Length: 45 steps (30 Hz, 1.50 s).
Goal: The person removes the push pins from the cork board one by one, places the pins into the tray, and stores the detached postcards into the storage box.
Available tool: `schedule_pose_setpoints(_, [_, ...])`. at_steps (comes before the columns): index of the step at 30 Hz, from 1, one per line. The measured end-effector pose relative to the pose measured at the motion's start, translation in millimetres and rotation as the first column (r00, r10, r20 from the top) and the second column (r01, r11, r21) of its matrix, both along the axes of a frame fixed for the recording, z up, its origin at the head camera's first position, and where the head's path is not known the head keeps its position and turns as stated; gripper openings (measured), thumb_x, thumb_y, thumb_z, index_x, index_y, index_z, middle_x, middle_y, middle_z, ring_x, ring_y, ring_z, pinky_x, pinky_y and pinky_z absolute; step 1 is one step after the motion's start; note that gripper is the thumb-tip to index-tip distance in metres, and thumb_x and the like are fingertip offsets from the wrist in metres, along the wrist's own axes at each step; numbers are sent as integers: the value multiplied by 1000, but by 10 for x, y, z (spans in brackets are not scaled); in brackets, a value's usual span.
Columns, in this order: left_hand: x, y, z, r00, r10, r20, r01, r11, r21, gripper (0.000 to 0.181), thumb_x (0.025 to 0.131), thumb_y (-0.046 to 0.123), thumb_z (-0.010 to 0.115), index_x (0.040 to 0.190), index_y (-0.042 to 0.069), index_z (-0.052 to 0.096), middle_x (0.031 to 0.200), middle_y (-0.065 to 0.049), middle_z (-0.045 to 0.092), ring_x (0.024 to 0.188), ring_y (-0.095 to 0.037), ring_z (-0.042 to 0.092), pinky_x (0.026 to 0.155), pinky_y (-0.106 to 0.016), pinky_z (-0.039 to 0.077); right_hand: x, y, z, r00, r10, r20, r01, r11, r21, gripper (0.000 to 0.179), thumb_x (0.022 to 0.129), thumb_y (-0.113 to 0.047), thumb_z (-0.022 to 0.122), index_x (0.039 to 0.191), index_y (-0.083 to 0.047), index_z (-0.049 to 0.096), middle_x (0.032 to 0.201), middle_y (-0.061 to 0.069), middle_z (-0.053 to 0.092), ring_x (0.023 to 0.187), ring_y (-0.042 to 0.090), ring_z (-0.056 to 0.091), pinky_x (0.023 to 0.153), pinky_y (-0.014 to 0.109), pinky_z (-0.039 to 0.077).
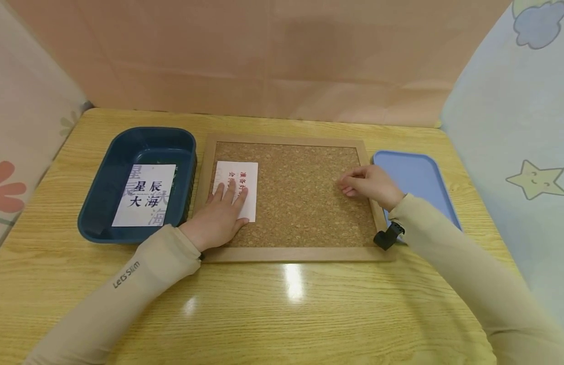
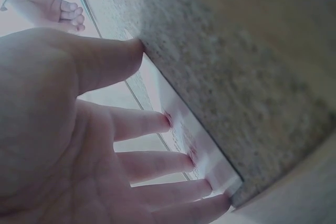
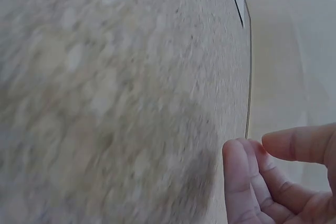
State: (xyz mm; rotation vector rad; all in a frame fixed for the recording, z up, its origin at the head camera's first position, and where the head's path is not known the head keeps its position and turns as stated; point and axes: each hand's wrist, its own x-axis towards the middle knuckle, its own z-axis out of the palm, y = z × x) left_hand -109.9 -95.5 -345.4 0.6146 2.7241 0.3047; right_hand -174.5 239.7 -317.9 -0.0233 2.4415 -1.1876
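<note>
My left hand [image 1: 216,219] lies with fingers spread and fairly straight on a white card [image 1: 248,203] with red Chinese characters. The card rests on the left part of a framed cork board [image 1: 304,197], its text turned sideways. In the left wrist view the fingertips [image 2: 163,123] touch the card [image 2: 181,124]. My right hand [image 1: 370,185] hovers over the board's right side, fingers bent and thumb close to the fingertips. Up close in the right wrist view, the right hand [image 3: 278,182] shows no clear object; anything tiny between the tips is hidden.
Left of the board stands a dark teal bin [image 1: 92,218] holding a white card [image 1: 145,197] with dark and pale purple characters. A light blue tray [image 1: 411,175] sits to the right, partly behind the right forearm. Curtains border the wooden table [image 1: 282,314].
</note>
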Motion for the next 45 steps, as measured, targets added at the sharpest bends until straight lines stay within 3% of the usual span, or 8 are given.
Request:
schedule_pose_setpoints(9, [8,-4,12,1000,2,1,-2,1000,7,62,100,26,50,149,-3,27,153,-34,16,139,-55,16,111,-61,24,-99,-260,2,999,47,1,-47,999,3,34,97,-17,54,118,10,60,107,23,66,81,12,67,79,28,56])
schedule_pose_setpoints(26, [5,-6,6,1000,7,10,-7,1000,3,62,100,27,50,150,-2,26,154,-33,16,140,-54,15,111,-60,23,-223,-794,13,995,99,13,-99,995,3,31,97,-17,54,117,5,63,110,22,66,95,28,66,84,35,55])
schedule_pose_setpoints(38, [-10,-5,-15,1000,4,0,-4,1000,-2,63,100,28,50,150,-2,26,154,-32,15,140,-54,15,110,-60,25,-305,-1225,19,995,79,54,-77,997,-28,33,96,-17,56,120,4,61,113,20,65,96,26,67,84,32,55])
schedule_pose_setpoints(45, [-15,4,-15,1000,6,0,-6,1000,-8,63,99,28,51,149,-2,27,154,-33,16,139,-54,16,110,-60,26,-371,-1404,-60,992,119,51,-119,993,-7,34,95,-17,56,122,2,61,111,18,66,92,22,68,81,29,56])
